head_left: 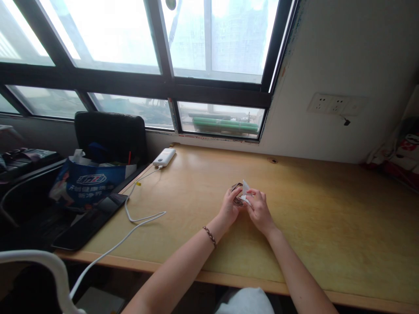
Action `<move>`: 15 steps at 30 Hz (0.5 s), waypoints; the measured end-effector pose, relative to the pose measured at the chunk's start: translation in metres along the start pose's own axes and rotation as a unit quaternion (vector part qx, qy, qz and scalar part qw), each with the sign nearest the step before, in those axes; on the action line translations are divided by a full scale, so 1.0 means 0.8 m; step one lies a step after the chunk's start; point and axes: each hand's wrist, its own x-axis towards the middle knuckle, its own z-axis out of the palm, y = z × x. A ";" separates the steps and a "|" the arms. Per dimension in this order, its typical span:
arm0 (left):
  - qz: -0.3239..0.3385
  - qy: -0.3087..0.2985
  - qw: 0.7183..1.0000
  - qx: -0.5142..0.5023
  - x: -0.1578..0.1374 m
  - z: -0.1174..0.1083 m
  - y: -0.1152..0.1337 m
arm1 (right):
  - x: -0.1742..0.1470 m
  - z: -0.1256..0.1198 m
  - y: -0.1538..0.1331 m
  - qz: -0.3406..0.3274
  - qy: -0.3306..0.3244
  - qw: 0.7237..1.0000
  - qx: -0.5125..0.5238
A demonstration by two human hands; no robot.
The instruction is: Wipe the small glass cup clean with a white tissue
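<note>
My left hand [230, 208] is closed around the side of a small, dark, ring-shaped object [238, 202], brownish and shiny, whose exact kind I cannot make out. A white tissue [245, 187] is pinched in the fingers of my right hand [261, 212], with one corner sticking up. The tissue touches the inside or edge of the ring-shaped object; my fingers partly cover both. Both hands are close together just above the wooden table [327, 226]. A braided bracelet [209, 236] circles my left wrist.
A white power bank [164, 157] lies at the table's back left, its white cable [131, 218] running to the front edge. A black tablet-like slab [94, 220] rests along the left edge. Beyond are a blue bag [88, 183] and a black chair [109, 133].
</note>
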 end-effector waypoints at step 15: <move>0.049 -0.001 0.999 0.011 -0.003 0.005 0.001 | -0.003 0.001 -0.013 0.102 -0.077 0.948 0.291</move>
